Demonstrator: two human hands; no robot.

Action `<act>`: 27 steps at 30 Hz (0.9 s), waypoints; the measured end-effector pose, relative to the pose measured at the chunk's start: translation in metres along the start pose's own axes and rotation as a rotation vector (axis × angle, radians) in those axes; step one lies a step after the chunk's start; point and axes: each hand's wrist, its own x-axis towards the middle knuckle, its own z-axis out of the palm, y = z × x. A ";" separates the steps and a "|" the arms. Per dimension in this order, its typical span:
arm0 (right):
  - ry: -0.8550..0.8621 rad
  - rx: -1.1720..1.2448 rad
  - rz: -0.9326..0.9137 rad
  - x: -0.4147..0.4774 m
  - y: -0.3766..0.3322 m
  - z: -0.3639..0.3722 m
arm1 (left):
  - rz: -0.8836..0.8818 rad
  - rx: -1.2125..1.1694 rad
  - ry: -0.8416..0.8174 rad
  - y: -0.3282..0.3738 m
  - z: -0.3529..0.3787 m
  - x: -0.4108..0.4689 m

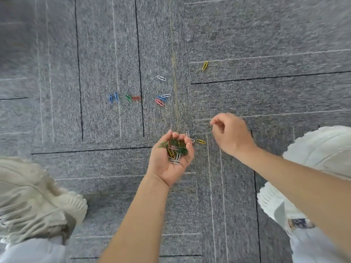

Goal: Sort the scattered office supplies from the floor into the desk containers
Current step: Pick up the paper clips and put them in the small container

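Coloured paper clips lie scattered on the grey carpet. My left hand (171,158) is cupped palm up and holds a pile of paper clips (175,149), mostly green, yellow and silver. My right hand (231,133) hovers just to its right, blurred, thumb and forefinger pinched together on what looks like a small green clip (210,127). Right by the left hand's fingertips lie a yellow clip (200,141) and a white clip (188,133). Farther off are a red clip (159,102), a blue and white pair (164,96), a white clip (161,78) and a yellow clip (204,65).
A row of blue clips (113,97), a green clip (128,97) and a red clip (136,98) lies to the left. My white shoes (38,196) (313,158) stand at both sides of the carpet (247,44). No desk or container is in view.
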 end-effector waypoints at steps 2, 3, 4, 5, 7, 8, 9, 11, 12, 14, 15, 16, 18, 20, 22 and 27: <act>-0.012 -0.121 -0.012 0.000 0.010 0.009 | 0.033 0.069 0.120 0.007 -0.008 -0.003; -0.037 -0.154 0.001 -0.001 0.014 0.014 | 0.056 0.114 0.185 0.010 -0.012 -0.005; -0.057 -0.188 -0.012 0.000 0.017 0.016 | 0.076 0.164 0.238 0.013 -0.015 -0.008; -0.073 -0.235 -0.067 0.000 0.018 0.017 | 0.085 0.214 0.270 0.014 -0.018 -0.011; -0.122 -0.359 -0.244 0.004 0.020 0.014 | 0.078 0.302 0.289 0.016 -0.021 -0.018; -0.150 -0.418 -0.325 0.007 0.022 0.012 | 0.073 0.352 0.301 0.016 -0.022 -0.022; -0.177 -0.474 -0.388 0.010 0.023 0.010 | 0.071 0.414 0.325 0.017 -0.024 -0.024; -0.242 -0.622 -0.496 0.015 0.024 0.007 | 0.066 0.550 0.376 0.018 -0.028 -0.029; -0.271 -0.704 -0.539 0.016 0.024 0.007 | 0.063 0.610 0.396 0.020 -0.030 -0.031; -0.294 -0.783 -0.579 0.017 0.025 0.006 | 0.063 0.716 0.432 0.025 -0.034 -0.034; -0.305 -0.779 -0.568 0.018 0.023 0.004 | 0.071 0.767 0.443 0.030 -0.035 -0.035; -0.315 -0.765 -0.556 0.019 0.021 0.002 | 0.084 0.815 0.455 0.035 -0.037 -0.037; -0.341 -0.750 -0.560 0.020 0.016 0.000 | 0.118 0.929 0.478 0.043 -0.039 -0.040; -0.343 -0.746 -0.554 0.023 0.013 -0.003 | 0.156 1.063 0.478 0.052 -0.042 -0.040; -0.303 -0.752 -0.540 0.026 0.013 -0.007 | 0.173 1.190 0.469 0.060 -0.045 -0.037; -0.364 -0.934 -0.633 0.028 0.010 -0.009 | 0.178 1.161 0.469 0.074 -0.064 -0.027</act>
